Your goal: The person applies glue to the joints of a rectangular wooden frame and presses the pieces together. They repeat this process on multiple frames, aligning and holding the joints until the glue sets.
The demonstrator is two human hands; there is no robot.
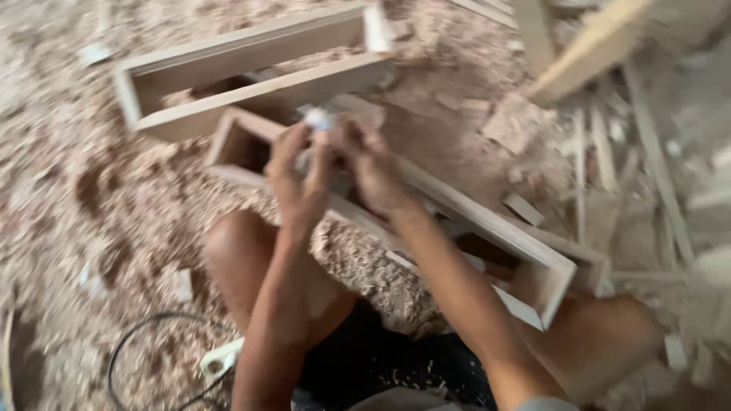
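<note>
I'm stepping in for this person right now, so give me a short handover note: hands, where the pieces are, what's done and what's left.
Left hand and right hand: together over the near box frame, pinching a small pale object; blur hides what it is.
Near frame: lies on the sawdust floor, slanting across the knees, assembled on the sides that show.
Second box frame: behind it, untouched.
Black cable: lower left.
Offcuts: right.
Left: cannot tell from this blurred view.

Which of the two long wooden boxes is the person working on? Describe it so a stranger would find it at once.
Start from the floor of wood shavings. Two open box frames lie there; take the nearer wooden box, slanting across the person's knees under the left hand and right hand. The farther box lies untouched.
</note>
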